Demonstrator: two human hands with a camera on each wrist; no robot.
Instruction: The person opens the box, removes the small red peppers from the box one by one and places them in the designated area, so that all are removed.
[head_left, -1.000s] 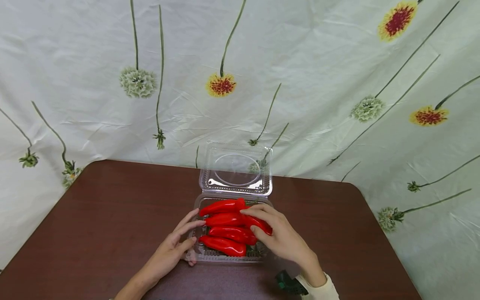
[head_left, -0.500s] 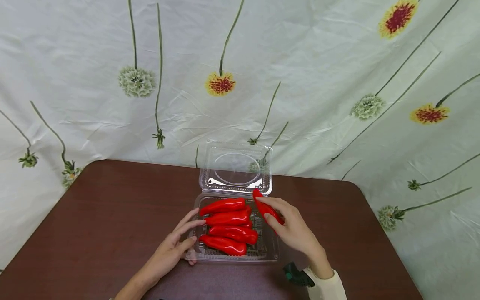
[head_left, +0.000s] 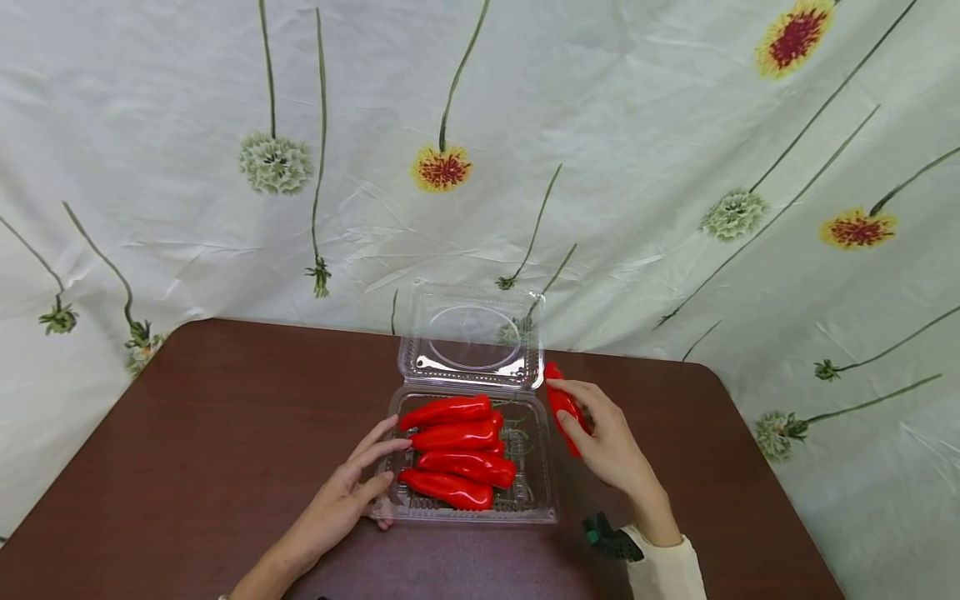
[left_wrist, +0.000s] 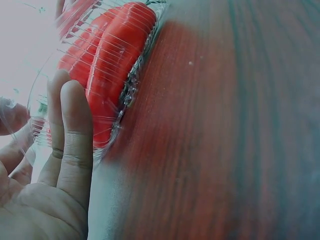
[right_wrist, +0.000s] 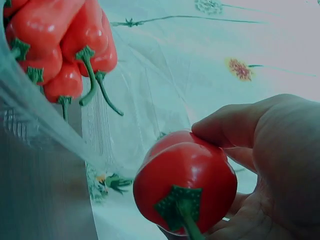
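A clear plastic box point(head_left: 543, 510) holds several glossy red peppers point(head_left: 453, 435), laid roughly side by side toward its left half. My left hand point(head_left: 341, 500) rests at the box's left side, its fingers extended along the wall and over the rim. In the left wrist view, two straight fingers point(left_wrist: 76, 135) lie against the clear plastic. My right hand point(head_left: 615, 442) grips one long red pepper point(head_left: 561, 404) just right of the box, thumb on one side and fingers on the other. Its green stem point(right_wrist: 182, 207) faces the right wrist camera.
The box's clear hinged lid point(head_left: 472, 373) stands open at the back, near the flowered cloth point(head_left: 600, 167) behind the table. Green stems point(right_wrist: 87, 75) stick out from the peppers in the box. The dark brown table point(head_left: 285, 400) extends to both sides.
My right hand has lifted one pepper from the right part of the box and carried it right, past the box's edge. The left hand has stayed at the left side.
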